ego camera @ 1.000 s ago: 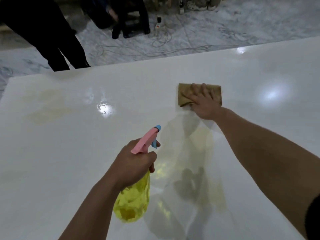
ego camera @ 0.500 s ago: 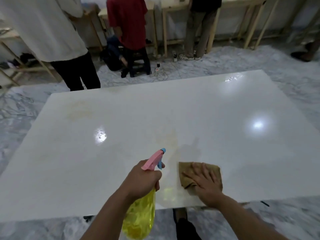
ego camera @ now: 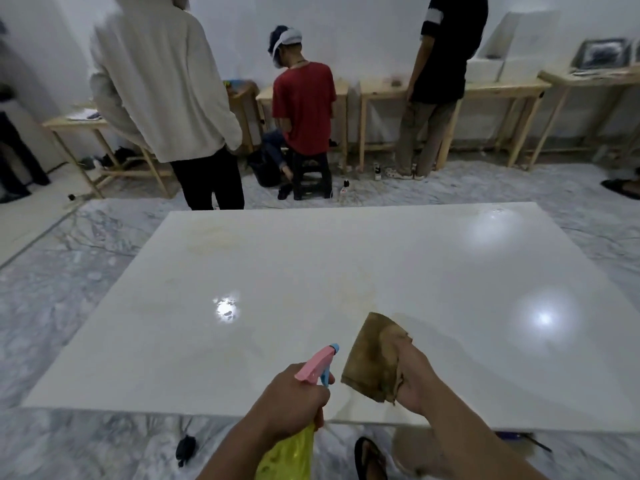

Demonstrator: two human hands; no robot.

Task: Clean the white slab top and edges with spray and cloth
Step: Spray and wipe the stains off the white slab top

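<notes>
Above the glossy white slab, a brown cloth is gripped by the right hand, a yellow spray bottle by the left hand; yellowish stains could be smeared by the soiled cloth.

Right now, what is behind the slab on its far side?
Behind the slab stand three people, one in a red shirt on a stool, before wooden tables. The floor directly under the slab is hidden.

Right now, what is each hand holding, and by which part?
The left hand grips the spray bottle round its neck, under the pink head. The right hand pinches the brown cloth by its right edge.
</notes>
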